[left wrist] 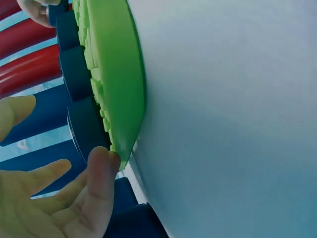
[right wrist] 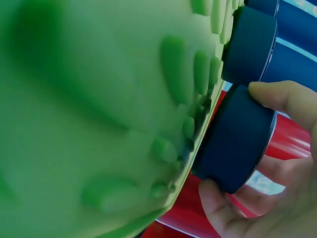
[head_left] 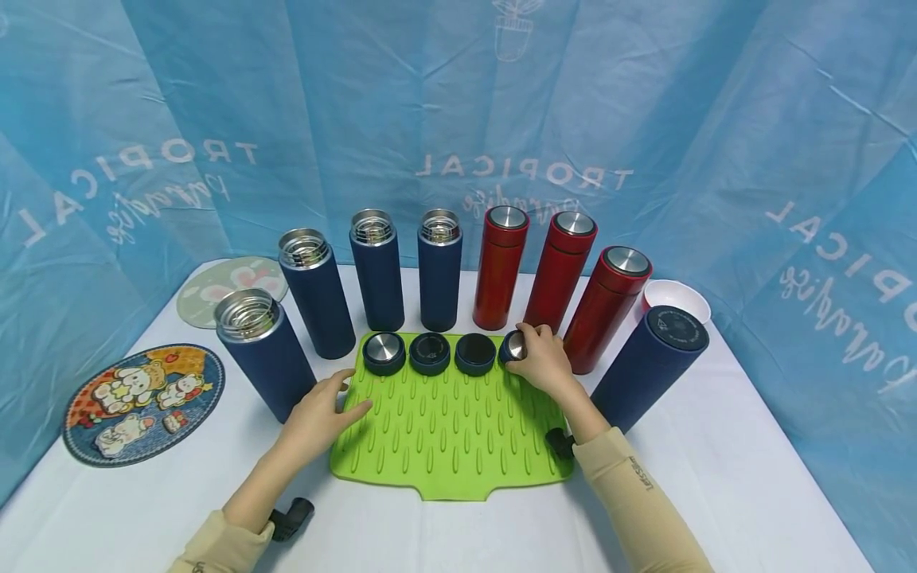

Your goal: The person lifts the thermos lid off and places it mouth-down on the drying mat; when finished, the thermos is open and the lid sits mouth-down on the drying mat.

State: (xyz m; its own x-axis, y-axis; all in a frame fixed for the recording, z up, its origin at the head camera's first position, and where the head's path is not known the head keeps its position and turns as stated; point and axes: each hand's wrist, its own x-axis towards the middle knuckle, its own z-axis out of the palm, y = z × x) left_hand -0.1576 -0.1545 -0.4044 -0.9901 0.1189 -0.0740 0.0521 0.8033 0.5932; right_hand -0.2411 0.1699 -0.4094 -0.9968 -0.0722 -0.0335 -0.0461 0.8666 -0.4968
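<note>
On the far edge of a green ridged mat (head_left: 451, 430) stands a row of round dark blue bottle lids. At its right end my right hand (head_left: 544, 362) grips a silver-topped lid (right wrist: 237, 139) between thumb and fingers, its underside hidden. The lid seems slightly tilted in the right wrist view. Beside it are a lid with a plain dark top (head_left: 476, 354), a dark-topped lid with faint print (head_left: 430, 354) and another silver-topped lid (head_left: 384, 352). Fingers spread, my left hand (head_left: 315, 418) is at the mat's left edge, holding nothing.
Several lidless dark blue bottles, such as one (head_left: 268, 358) near my left hand, stand left and behind. Three capped red bottles (head_left: 501, 274) stand behind right. Far right are a dark-topped blue bottle (head_left: 645, 374) and a white bowl (head_left: 677, 298). A cartoon placemat (head_left: 143, 402) lies left.
</note>
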